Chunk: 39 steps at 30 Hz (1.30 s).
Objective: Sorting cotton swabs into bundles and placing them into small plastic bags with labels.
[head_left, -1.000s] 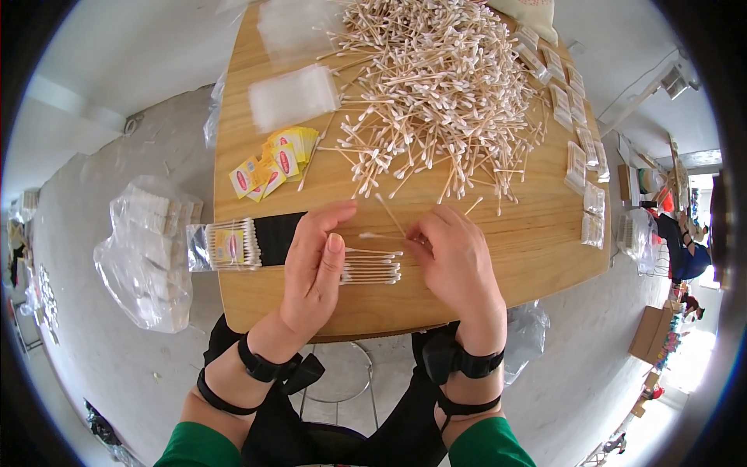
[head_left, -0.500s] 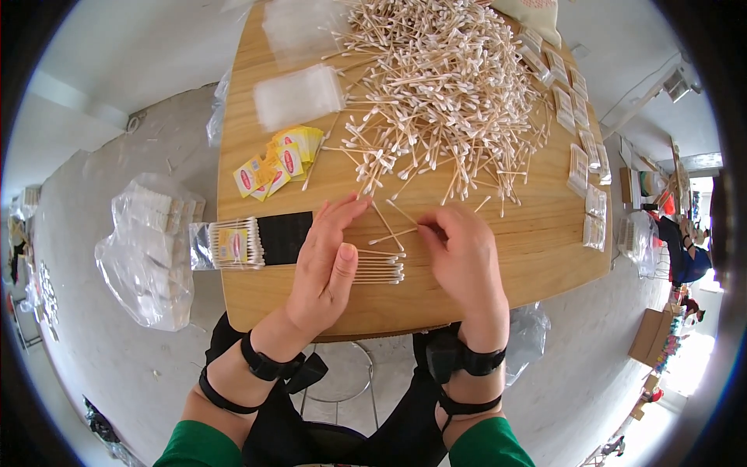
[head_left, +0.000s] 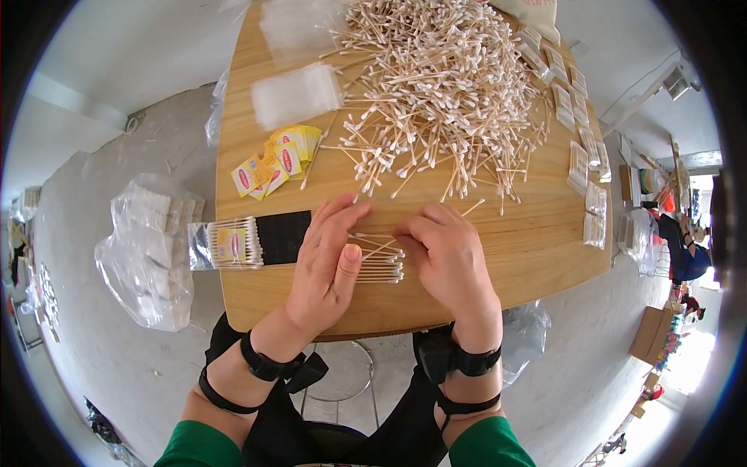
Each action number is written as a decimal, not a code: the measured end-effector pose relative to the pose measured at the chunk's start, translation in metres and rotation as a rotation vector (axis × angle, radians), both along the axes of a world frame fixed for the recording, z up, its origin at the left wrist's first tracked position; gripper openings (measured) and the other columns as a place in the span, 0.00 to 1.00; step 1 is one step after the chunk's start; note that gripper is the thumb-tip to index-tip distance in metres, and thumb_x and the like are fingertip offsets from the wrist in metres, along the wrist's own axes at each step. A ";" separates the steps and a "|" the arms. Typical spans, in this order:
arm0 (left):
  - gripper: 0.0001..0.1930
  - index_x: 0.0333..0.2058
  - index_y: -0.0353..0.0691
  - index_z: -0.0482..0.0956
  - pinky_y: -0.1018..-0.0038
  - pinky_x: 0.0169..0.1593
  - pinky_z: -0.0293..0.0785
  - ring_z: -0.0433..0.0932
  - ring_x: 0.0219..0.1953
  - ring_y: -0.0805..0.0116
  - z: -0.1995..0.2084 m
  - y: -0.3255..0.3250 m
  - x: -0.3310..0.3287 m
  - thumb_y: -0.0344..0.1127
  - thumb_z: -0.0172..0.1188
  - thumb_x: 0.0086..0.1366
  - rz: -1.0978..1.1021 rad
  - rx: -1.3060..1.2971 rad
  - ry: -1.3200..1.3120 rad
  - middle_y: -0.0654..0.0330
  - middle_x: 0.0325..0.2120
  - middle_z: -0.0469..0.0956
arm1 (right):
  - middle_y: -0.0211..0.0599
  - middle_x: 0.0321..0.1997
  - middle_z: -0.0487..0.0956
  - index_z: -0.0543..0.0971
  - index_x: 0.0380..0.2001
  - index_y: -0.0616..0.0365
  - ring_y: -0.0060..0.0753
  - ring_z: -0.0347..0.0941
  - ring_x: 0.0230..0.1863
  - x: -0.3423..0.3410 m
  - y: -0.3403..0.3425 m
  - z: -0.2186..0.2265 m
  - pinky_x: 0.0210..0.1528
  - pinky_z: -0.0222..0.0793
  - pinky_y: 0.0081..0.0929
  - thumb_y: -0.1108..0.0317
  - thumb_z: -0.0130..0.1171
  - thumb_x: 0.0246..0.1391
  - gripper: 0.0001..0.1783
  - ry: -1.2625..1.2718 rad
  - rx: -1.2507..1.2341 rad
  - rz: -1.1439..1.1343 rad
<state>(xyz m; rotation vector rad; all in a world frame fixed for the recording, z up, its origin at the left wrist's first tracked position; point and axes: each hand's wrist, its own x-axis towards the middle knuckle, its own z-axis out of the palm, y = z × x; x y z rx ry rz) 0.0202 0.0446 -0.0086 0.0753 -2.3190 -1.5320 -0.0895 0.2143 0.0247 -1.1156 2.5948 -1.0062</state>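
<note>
My left hand rests on its edge with the fingers stretched out, across the end of a black strip. Against its palm side lies a row of cotton swabs, their white tips lined up toward the right. My right hand is pinched on a cotton swab beside that row; another swab lies slanted under it. Left of the black strip is a packed set of swabs with a yellow card on it. A single swab lies just beyond my right hand.
A big heap of loose swabs covers the far middle. Yellow cards and clear plastic bags lie at the left. Filled packs line the right edge. A plastic bag of packs hangs off the table's left side.
My right hand has moved left toward my left hand, bringing the swab to the top of the row. The loose swabs that lay crossed between the hands have shifted. My left hand has barely moved.
</note>
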 end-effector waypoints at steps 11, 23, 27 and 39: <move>0.23 0.56 0.29 0.73 0.51 0.71 0.59 0.76 0.51 0.48 0.005 0.002 -0.002 0.45 0.41 0.81 0.039 -0.193 0.004 0.48 0.42 0.78 | 0.37 0.36 0.77 0.82 0.32 0.57 0.47 0.75 0.43 -0.005 0.005 0.003 0.43 0.73 0.42 0.76 0.67 0.49 0.06 0.033 0.057 -0.002; 0.19 0.55 0.29 0.72 0.55 0.63 0.66 0.74 0.52 0.45 0.009 0.004 0.002 0.41 0.47 0.79 0.138 -0.067 -0.071 0.46 0.42 0.75 | 0.39 0.34 0.78 0.82 0.31 0.58 0.48 0.76 0.41 0.000 0.000 0.000 0.42 0.73 0.43 0.76 0.66 0.50 0.04 0.045 0.043 -0.078; 0.19 0.55 0.29 0.72 0.55 0.63 0.66 0.72 0.57 0.43 0.007 0.001 0.001 0.41 0.46 0.80 0.111 -0.117 0.003 0.44 0.51 0.75 | 0.39 0.34 0.77 0.83 0.32 0.58 0.48 0.76 0.41 0.003 -0.005 -0.004 0.42 0.74 0.43 0.76 0.66 0.49 0.05 0.004 -0.031 -0.052; 0.19 0.51 0.30 0.74 0.50 0.67 0.64 0.76 0.52 0.45 0.009 0.000 0.000 0.42 0.46 0.80 0.023 -0.138 -0.035 0.48 0.42 0.79 | 0.38 0.41 0.79 0.84 0.43 0.55 0.48 0.75 0.45 0.003 -0.023 -0.003 0.45 0.75 0.42 0.80 0.62 0.49 0.17 0.070 -0.110 -0.017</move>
